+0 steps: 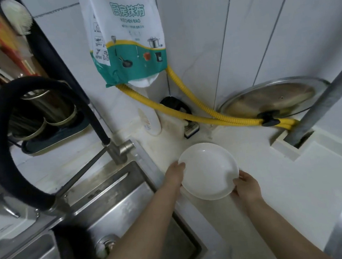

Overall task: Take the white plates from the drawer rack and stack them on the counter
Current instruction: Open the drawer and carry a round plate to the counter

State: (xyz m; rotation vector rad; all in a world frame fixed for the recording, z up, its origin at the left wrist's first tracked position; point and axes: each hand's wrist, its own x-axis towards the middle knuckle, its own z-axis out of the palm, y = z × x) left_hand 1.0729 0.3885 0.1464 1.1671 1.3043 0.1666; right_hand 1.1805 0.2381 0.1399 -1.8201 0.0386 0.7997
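A round white plate (208,170) is held just above the white counter (274,182), right of the sink. My left hand (175,173) grips its left rim, fingers under the edge. My right hand (246,186) grips its lower right rim, thumb on top. I cannot tell whether the plate touches the counter. The drawer rack is out of view, and I see no other white plates.
A steel sink (115,208) with a black-hosed faucet (0,148) lies to the left. A yellow hose (206,117), a glass pot lid (275,101), a sponge (191,130) and a hanging kitchen-rag bag (126,36) sit behind. A metal pipe (324,99) rises at right.
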